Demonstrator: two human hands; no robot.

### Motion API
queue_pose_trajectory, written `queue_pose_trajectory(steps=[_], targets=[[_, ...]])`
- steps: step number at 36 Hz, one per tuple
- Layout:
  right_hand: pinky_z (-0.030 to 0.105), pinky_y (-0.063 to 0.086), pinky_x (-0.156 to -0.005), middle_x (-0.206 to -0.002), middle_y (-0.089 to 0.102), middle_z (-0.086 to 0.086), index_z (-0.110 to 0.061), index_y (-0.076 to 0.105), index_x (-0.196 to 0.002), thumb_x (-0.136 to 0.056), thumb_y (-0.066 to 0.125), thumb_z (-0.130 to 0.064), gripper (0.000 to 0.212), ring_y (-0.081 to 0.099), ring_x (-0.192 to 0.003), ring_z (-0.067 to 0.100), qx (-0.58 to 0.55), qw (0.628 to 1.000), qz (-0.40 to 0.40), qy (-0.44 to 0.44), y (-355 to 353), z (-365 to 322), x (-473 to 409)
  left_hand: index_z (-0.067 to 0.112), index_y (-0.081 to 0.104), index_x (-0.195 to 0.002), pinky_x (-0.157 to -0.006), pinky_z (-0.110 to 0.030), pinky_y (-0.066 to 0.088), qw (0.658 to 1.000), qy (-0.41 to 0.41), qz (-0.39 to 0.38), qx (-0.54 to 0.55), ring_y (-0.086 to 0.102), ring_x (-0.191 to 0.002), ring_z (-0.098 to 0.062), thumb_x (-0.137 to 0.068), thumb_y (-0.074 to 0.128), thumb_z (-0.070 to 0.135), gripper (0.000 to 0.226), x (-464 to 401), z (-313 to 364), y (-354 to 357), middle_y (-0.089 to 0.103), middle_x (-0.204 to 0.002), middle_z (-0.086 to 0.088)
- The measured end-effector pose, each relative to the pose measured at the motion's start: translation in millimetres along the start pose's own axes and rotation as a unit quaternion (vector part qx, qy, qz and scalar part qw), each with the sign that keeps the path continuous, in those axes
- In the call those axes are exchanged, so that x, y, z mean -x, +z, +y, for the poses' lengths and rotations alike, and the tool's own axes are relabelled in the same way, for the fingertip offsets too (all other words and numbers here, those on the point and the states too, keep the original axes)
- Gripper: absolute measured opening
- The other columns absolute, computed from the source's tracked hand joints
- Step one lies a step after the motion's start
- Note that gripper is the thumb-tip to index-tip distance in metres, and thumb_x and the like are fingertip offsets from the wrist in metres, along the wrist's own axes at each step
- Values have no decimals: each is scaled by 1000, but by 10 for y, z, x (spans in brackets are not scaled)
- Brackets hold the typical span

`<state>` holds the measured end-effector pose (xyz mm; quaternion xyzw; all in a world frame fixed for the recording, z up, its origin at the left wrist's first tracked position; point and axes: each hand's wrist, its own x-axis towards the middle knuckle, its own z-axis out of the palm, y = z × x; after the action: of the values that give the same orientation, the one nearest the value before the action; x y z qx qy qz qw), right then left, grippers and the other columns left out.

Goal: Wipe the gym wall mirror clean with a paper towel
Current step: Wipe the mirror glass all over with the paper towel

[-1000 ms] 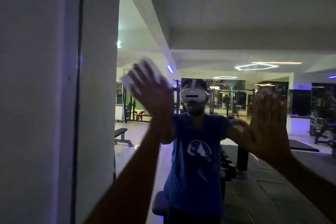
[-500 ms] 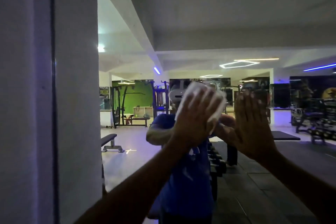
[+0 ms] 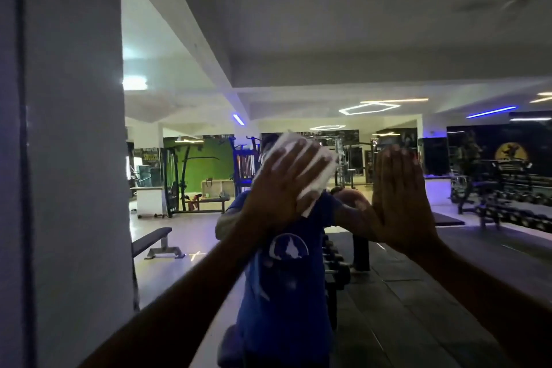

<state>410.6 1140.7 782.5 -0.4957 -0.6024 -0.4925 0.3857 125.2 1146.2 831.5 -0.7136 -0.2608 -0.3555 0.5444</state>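
Observation:
The wall mirror [image 3: 328, 39] fills most of the view and reflects a dim gym and a person in a blue shirt. My left hand [image 3: 280, 188] lies flat with straight, spread fingers and presses a white paper towel [image 3: 321, 176] against the glass at head height. The towel shows between and past the fingers. My right hand [image 3: 398, 197] rests flat on the mirror a little to the right, fingers straight and together, holding nothing.
A pale pillar or wall [image 3: 74, 158] with the mirror's dark vertical edge [image 3: 24, 158] stands at the left. The reflection shows a bench [image 3: 152, 243], a dumbbell rack [image 3: 336, 266] and weight machines farther back.
My left hand has swept the towel from the upper left rightward and slightly down, close to my right hand. The view has shifted left across the mirror. My right hand stays flat on the glass.

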Motion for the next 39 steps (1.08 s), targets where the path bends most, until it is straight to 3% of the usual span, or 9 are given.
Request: queue_pose_trajectory(steps=[7,15,22,26,29,32,35,37,39], targets=[[63,14,-128,-173,-1,31,10,10,-163,-99,50,-57,101,1,-162,44,-31,999,14,10,-24,170,16,22,15,-168,-126,-53,20,851,-510,111,-61,12,-162,-29,-109,2,56,70,-289,-451,-168,13,-175,-9],[60,9,-131,-174,0,27,9,11,-164,-89,75,-36,108,0,-163,42,-54,997,43,30,38,143,51,22,25,-166,-124,-56,26,1000,30,-7,-5,20,-160,-32,-111,21,49,62,-336,216,45,23,-173,-11],[61,8,-130,-174,-1,26,7,9,-164,-100,40,-65,102,-3,-163,41,-78,996,30,38,45,117,67,22,20,-168,-125,-51,22,843,-511,146,-80,17,-161,-28,-110,12,50,65,-648,-59,-60,18,-174,-8],[61,9,-130,-174,3,27,8,12,-164,-102,40,-62,98,0,-163,41,-77,995,45,38,55,123,67,19,22,-167,-125,-55,19,985,-171,29,-6,14,-161,-33,-109,18,47,65,-814,768,111,15,-174,-12],[63,13,-129,-174,4,27,8,14,-164,-101,48,-59,98,2,-163,42,-81,995,53,31,52,136,74,23,31,-165,-125,-51,24,998,39,26,-38,26,-158,-30,-110,27,47,59,-825,370,69,27,-172,-9],[59,8,-131,-174,3,26,7,14,-164,-101,47,-58,96,1,-163,41,-80,995,56,29,38,140,73,21,37,-161,-121,-43,28,975,-190,115,1,38,-152,-34,-111,38,37,52,-750,-335,-85,41,-165,-13],[58,6,-132,-174,3,26,7,14,-164,-100,47,-57,96,1,-163,41,-88,993,65,34,44,118,77,19,36,-162,-122,-47,32,842,-511,168,-48,35,-154,-32,-111,25,47,59,-675,-615,-195,37,-167,-12],[59,9,-131,-175,2,25,7,14,-164,-101,47,-57,96,1,-163,41,-89,993,62,37,59,109,74,21,20,-167,-126,-53,24,821,-542,166,-72,20,-160,-30,-107,-2,56,73,-825,-316,-183,20,-173,-9],[59,9,-131,-175,2,25,7,13,-164,-101,47,-58,97,1,-163,40,-87,994,54,40,68,112,77,20,10,-168,-128,-54,14,900,-420,112,-38,8,-162,-32,-109,3,53,69,-945,200,-71,8,-175,-11]])
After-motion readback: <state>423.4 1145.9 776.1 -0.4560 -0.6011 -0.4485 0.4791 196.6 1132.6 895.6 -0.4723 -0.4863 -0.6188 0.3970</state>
